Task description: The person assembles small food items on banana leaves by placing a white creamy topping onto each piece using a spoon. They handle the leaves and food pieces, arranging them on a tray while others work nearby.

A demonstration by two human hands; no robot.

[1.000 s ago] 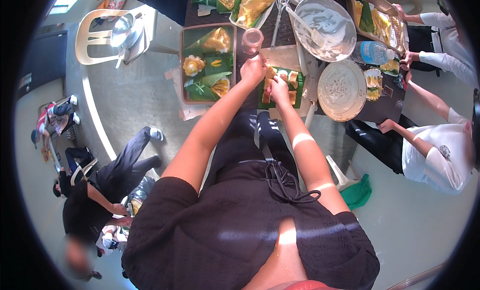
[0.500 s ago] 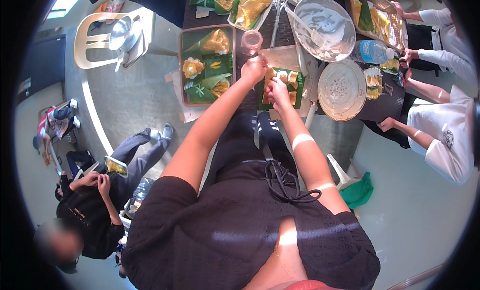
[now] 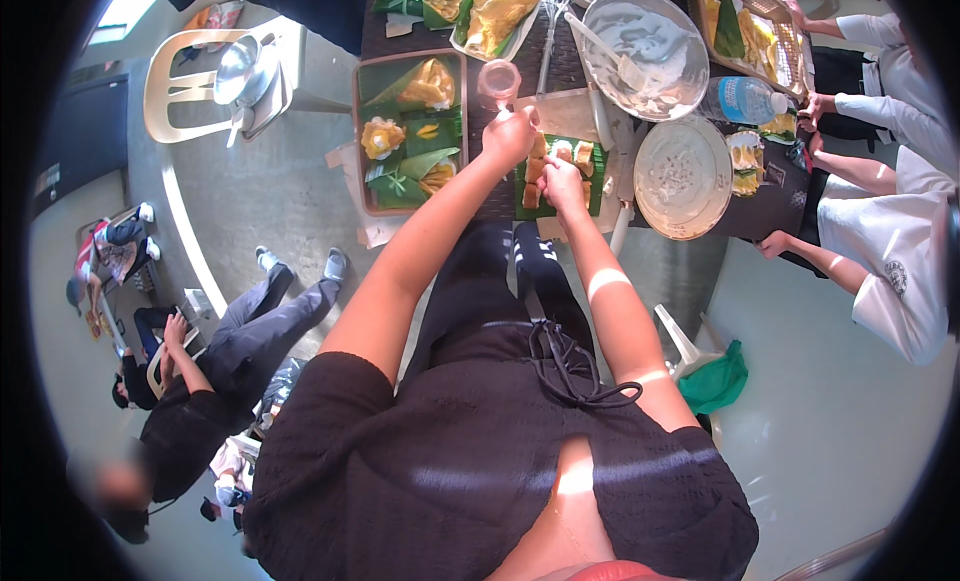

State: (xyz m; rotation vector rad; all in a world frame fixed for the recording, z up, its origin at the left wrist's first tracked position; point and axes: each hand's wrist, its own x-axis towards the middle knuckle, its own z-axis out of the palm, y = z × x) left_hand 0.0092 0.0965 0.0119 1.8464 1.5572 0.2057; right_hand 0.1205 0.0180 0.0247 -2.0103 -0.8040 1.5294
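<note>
Chair (image 3: pixel 190 76) of pale plastic stands far to my left with a metal bowl (image 3: pixel 240 69) on its seat, and below it a person in dark clothes (image 3: pixel 200 381) sits low on the floor. Next comes the dark table (image 3: pixel 760 206), where a brown tray (image 3: pixel 358 151) holds green leaf parcels (image 3: pixel 410 151) with yellow filling. Just right of the tray's top corner sits a small clear cup (image 3: pixel 499 79). My left hand (image 3: pixel 510 136) hovers just under that cup, curled into a loose fist; it seems to pinch something small, though I cannot tell what it is. Right beside it, my right hand (image 3: pixel 563 181) rests with fingers bent down on the food pieces (image 3: pixel 540 166), small yellow-brown chunks laid on a green leaf (image 3: pixel 598 171) at the table's near edge; whether it grips one or only touches them I cannot tell. Beyond my hands a big metal mixing bowl (image 3: pixel 640 41) holds pale batter with a spatula lying in it. Right of my leaf stands a round whitish plate (image 3: pixel 683 176), and a plastic water bottle (image 3: pixel 745 99) lies just above it. At the far right, people in white shirts (image 3: pixel 890 271) reach their hands toward the table's edge, near a wicker tray (image 3: pixel 770 41) of more leaf and yellow food.
</note>
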